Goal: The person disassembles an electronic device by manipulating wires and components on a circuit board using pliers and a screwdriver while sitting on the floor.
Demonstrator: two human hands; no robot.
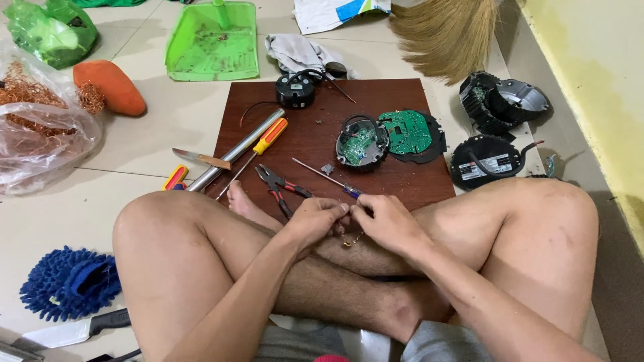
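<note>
On the tiled floor, a person sits cross-legged in front of a dark brown board (315, 144) strewn with tools and parts. Both hands meet over the crossed shins, just at the near edge of the board. The left hand (314, 218) and the right hand (386, 221) are curled with fingertips pinched together, almost touching each other, and a small brass-coloured piece (347, 243) hangs just below them; how exactly it is gripped cannot be told, since the fingers hide it.

Just beyond the hands on the board lie a thin blue-handled screwdriver (327, 178) and red-handled pliers (278, 186). Further left are an orange-and-yellow screwdriver (258, 151), a metal pipe (236, 151) and a knife (200, 158) that rests half off the board. In the middle stands an opened round black housing (361, 143) with a green circuit board (407, 131) just beside it. A round black unit (295, 89) sits at the far edge of the board.

Off the board to the right lie more black housings (500, 100) and a black cover (486, 161). To the left are a clear bag of copper wire (37, 121), an orange object (111, 87), a green dustpan (213, 41) and a blue mop head (67, 281). A broom (446, 33) lies at the top.
</note>
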